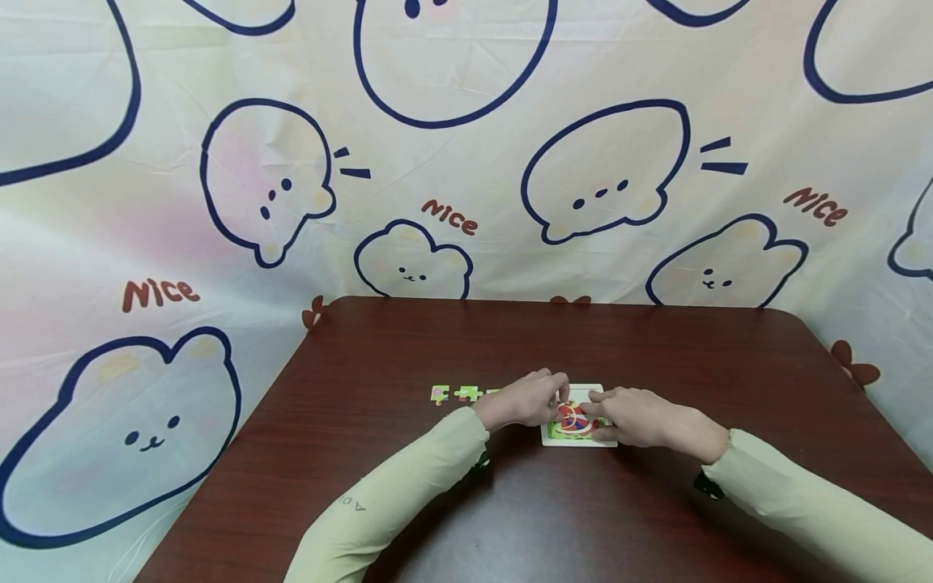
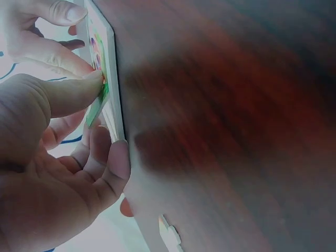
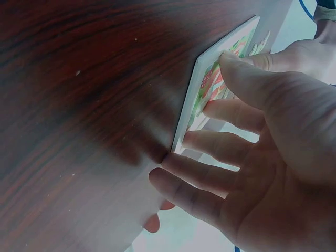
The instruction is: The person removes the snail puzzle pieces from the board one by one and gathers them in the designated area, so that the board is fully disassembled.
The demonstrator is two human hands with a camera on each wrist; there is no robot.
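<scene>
A white-framed jigsaw board lies on the table, with a red, yellow and green picture inside its rim. My left hand is over the board's left side. In the left wrist view its thumb and fingers pinch a green puzzle piece, which is tilted up from the frame. From the other side, my right hand reaches over the board. Its fingers are mostly straight in the right wrist view, with the thumb on the picture and other fingertips along the board's edge.
Loose green puzzle pieces lie in a row left of the board, partly hidden behind the left hand. The brown wooden table reaches back to a pale cartoon-printed cloth.
</scene>
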